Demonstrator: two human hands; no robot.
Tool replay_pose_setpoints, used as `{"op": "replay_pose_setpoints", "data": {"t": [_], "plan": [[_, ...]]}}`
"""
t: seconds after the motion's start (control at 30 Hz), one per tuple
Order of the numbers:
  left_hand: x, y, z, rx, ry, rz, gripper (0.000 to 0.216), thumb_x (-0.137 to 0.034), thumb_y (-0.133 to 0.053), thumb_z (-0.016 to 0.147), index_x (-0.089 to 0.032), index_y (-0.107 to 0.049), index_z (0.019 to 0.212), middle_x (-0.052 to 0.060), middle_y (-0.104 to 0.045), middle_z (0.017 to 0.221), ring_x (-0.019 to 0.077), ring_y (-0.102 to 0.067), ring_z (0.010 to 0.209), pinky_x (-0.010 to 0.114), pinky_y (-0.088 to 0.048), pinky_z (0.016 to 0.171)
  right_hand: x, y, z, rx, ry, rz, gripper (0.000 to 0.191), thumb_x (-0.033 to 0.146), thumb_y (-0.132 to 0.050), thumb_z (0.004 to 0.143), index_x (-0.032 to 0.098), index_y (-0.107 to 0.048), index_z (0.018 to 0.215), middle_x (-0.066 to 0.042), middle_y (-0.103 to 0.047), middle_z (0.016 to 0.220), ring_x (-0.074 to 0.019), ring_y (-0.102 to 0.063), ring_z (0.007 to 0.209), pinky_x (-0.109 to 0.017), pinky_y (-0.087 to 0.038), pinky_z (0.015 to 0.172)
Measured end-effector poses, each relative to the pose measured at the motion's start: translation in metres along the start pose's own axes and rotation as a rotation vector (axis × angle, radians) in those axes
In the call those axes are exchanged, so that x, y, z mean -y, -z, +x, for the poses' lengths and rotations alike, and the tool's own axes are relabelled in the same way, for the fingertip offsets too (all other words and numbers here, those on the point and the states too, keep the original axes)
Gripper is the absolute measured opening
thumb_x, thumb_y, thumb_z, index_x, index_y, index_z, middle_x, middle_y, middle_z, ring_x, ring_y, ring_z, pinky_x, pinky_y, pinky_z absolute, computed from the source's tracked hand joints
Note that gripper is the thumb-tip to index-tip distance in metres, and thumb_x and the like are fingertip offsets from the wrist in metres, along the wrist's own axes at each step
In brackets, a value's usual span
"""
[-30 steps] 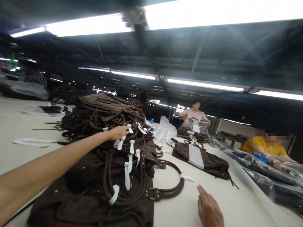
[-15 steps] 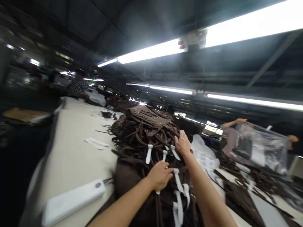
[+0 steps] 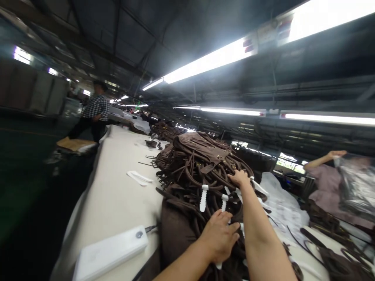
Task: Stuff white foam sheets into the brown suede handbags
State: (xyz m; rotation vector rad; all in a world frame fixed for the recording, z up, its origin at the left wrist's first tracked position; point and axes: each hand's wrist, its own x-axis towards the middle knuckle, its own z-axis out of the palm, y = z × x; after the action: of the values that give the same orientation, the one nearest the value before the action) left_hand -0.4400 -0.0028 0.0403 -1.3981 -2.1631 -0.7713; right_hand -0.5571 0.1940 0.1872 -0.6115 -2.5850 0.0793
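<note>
A tall pile of dark brown bags (image 3: 202,148) stands in front of me, with rounded handles, thin cords and small gold-coloured metal parts. White toothed strips (image 3: 203,198) hang from several handles. On the pile's upper right side, my right hand (image 3: 240,178) has its fingers bent over a brown handle. Lower and nearer, my left hand (image 3: 218,236) is curled among the handles and white strips. What lies under its fingers is hidden, though a white tip shows below the palm.
Left of the pile, a white box with a round button and a cable (image 3: 111,251) lies on the pale table (image 3: 117,210), near white strips (image 3: 139,178). Clear plastic (image 3: 281,199) lies at right. One person (image 3: 325,183) lifts a plastic bag; another (image 3: 98,109) stands far left.
The view has swung left, so the pile sits further right. My right hand's fingers have gone from stretched upward to bent over the handle. The left hand sits slightly lower on the pile.
</note>
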Motion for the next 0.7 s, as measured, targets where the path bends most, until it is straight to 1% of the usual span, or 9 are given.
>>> {"op": "replay_pose_setpoints", "data": {"t": [0.13,0.23,0.3,0.37,0.47,0.53,0.63,0.67,0.7], "plan": [[0.001,0.0,0.001,-0.013,0.004,0.006,0.044,-0.043,-0.032,0.098,-0.027,-0.057,0.13,0.01,-0.052,0.141,0.0245,-0.044,0.135,0.046,-0.029,0.118,0.001,0.015,-0.016,-0.051,0.075,-0.013,0.034,0.033,-0.063,0.082,0.011,-0.069,0.106,-0.02,-0.054,0.128,-0.0328,-0.043,0.125,-0.045,-0.03,0.105],[0.002,0.001,0.003,-0.024,-0.047,0.032,0.04,-0.038,-0.037,0.098,-0.028,-0.055,0.132,0.009,-0.047,0.146,0.0247,-0.04,0.138,0.049,-0.029,0.118,0.0,0.033,-0.036,-0.042,0.122,0.054,0.029,0.038,-0.055,0.087,0.014,-0.071,0.095,-0.011,-0.067,0.102,-0.0216,-0.059,0.098,-0.03,-0.042,0.087],[0.0,0.007,0.003,-0.063,-0.113,0.061,0.037,-0.034,-0.041,0.097,-0.027,-0.055,0.13,0.009,-0.043,0.15,0.0256,-0.037,0.14,0.051,-0.033,0.116,0.001,0.057,-0.053,-0.071,0.148,0.109,0.033,0.042,-0.05,0.089,0.016,-0.069,0.089,-0.005,-0.068,0.085,-0.0162,-0.06,0.08,-0.024,-0.042,0.073],[-0.006,0.021,0.002,-0.194,-0.165,0.101,0.034,-0.028,-0.043,0.096,-0.023,-0.058,0.126,0.011,-0.043,0.149,0.0255,-0.038,0.139,0.051,-0.036,0.114,0.006,0.092,-0.071,-0.141,0.182,0.155,0.031,0.043,-0.05,0.087,0.017,-0.067,0.087,-0.001,-0.066,0.078,-0.0133,-0.057,0.072,-0.021,-0.04,0.066],[-0.018,0.063,-0.006,-0.545,-0.103,0.167,0.027,-0.021,-0.042,0.095,-0.018,-0.057,0.118,0.015,-0.053,0.138,0.0235,-0.042,0.137,0.046,-0.038,0.114,0.01,0.162,-0.105,-0.275,0.237,0.215,0.02,0.033,-0.053,0.079,0.016,-0.064,0.085,0.003,-0.061,0.073,-0.0108,-0.052,0.067,-0.019,-0.036,0.061],[-0.026,0.105,-0.013,-0.718,-0.019,0.222,0.034,-0.022,-0.048,0.093,-0.016,-0.049,0.127,0.018,-0.049,0.14,0.0254,-0.036,0.14,0.049,-0.034,0.116,0.008,0.215,-0.134,-0.416,0.291,0.307,0.015,0.026,-0.053,0.073,0.015,-0.061,0.08,0.004,-0.056,0.066,-0.0101,-0.048,0.062,-0.019,-0.034,0.057],[-0.04,0.173,-0.02,-0.716,0.012,0.321,0.074,-0.03,-0.062,0.085,-0.01,-0.027,0.146,0.025,-0.022,0.156,0.0346,-0.017,0.147,0.058,-0.02,0.118,0.002,0.297,-0.184,-0.72,0.307,0.435,0.009,0.022,-0.054,0.067,0.015,-0.057,0.073,0.006,-0.048,0.059,-0.0094,-0.041,0.056,-0.02,-0.032,0.054],[-0.046,0.195,-0.02,-0.706,0.005,0.326,0.076,-0.028,-0.064,0.083,-0.008,-0.027,0.147,0.026,-0.022,0.156,0.0361,-0.017,0.146,0.059,-0.016,0.118,0.0,0.325,-0.201,-0.814,0.27,0.439,0.008,0.021,-0.055,0.066,0.016,-0.056,0.072,0.006,-0.047,0.059,-0.0092,-0.04,0.056,-0.021,-0.032,0.054],[-0.054,0.214,-0.02,-0.695,-0.005,0.298,0.074,-0.027,-0.064,0.081,-0.007,-0.032,0.145,0.025,-0.03,0.153,0.0369,-0.022,0.145,0.059,-0.013,0.118,-0.001,0.352,-0.219,-0.896,0.224,0.426,0.007,0.02,-0.055,0.066,0.016,-0.056,0.071,0.006,-0.046,0.059,-0.009,-0.039,0.056,-0.022,-0.033,0.055]]}}
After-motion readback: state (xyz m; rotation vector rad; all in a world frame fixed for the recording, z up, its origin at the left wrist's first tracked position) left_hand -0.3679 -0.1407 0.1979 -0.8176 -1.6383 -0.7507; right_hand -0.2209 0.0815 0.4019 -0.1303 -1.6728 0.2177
